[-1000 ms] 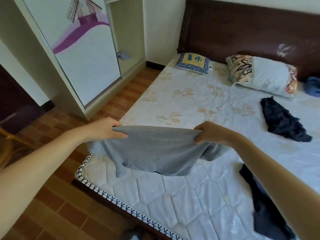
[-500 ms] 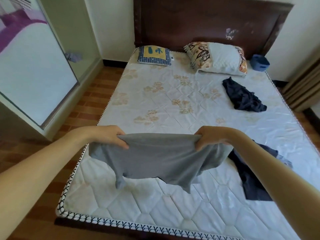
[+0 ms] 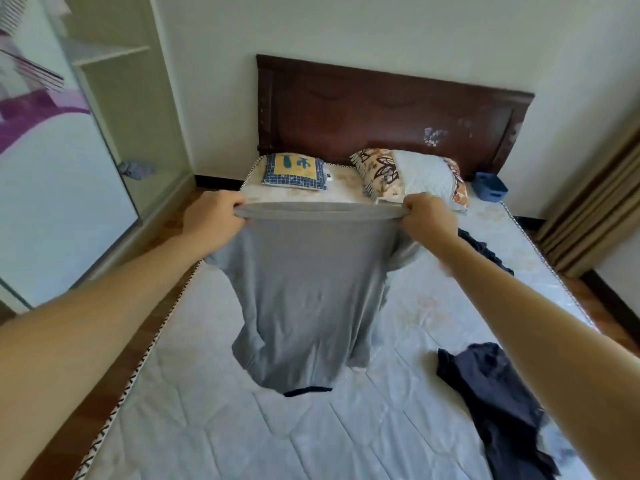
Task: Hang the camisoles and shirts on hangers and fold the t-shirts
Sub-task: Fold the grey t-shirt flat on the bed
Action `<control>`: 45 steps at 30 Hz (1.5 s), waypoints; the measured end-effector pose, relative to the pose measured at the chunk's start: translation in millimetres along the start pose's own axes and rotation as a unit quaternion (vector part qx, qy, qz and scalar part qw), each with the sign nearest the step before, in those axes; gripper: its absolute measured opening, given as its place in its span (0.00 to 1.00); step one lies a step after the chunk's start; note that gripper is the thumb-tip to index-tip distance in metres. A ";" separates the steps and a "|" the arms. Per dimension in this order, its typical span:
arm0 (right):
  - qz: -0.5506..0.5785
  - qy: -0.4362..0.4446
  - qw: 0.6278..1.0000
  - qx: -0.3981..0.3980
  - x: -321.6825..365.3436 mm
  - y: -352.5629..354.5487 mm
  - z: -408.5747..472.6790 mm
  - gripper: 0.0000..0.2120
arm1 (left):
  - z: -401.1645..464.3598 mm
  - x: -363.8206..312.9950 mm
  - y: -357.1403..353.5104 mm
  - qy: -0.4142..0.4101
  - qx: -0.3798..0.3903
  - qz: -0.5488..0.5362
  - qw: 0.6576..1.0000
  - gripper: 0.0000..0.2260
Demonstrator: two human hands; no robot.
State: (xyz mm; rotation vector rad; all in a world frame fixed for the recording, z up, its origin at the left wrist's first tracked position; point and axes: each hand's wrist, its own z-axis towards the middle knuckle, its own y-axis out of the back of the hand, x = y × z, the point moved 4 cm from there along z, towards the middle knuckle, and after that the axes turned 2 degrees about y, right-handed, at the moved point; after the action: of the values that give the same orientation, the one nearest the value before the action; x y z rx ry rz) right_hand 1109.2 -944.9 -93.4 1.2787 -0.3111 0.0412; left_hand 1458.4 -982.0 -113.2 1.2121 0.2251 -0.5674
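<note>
**Grey t-shirt held upside down over the bed, ready to lay out**

The left hand (image 3: 213,221) and the right hand (image 3: 427,218) each pinch a corner of the hem of the grey t-shirt (image 3: 304,299), fingers curled round the fabric; the hem is stretched taut between them; the body hangs down above the mattress (image 3: 207,427), the dark-trimmed neckline at the bottom, seemingly just clear of the surface or barely brushing it; I cannot tell which.

Risks, as I judge them: the sleeves are bunched behind the body, so laying it down as it hangs could trap a sleeve underneath and spoil the fold; a loose pinch at either corner could let the hem slip and the shirt collapse in a heap; the dark garment (image 3: 498,403) lies near on the right, and the shirt could land partly on it; another dark garment (image 3: 485,251) lies farther up the bed, behind the right forearm.
</note>
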 end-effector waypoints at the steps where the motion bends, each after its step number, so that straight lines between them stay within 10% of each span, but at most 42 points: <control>1: -0.002 0.002 0.999 -0.035 2.5 19.6 8.9 0.06 | 9.8 -7.8 12.4 -0.018 -0.039 0.008 0.999 0.12; 10: -0.035 0.151 0.977 -0.143 -7.0 5.0 -28.8 0.04 | -37.0 -7.2 -10.2 -0.251 -0.123 0.128 0.951 0.05; 26: -0.089 0.131 0.957 0.242 -136.3 -472.3 -311.5 0.14 | -356.5 195.0 -401.8 -0.151 0.248 0.159 0.944 0.16; 45: -0.198 0.157 0.939 0.233 -178.2 -534.6 -411.5 0.17 | -465.6 243.7 -433.6 0.047 0.285 0.289 0.913 0.10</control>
State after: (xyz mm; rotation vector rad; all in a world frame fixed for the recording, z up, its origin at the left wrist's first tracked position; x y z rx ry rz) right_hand 1131.4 -687.3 -741.5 1.7580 0.2536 -0.0260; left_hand 1497.0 -722.6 -742.1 1.7824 -0.2402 -0.0410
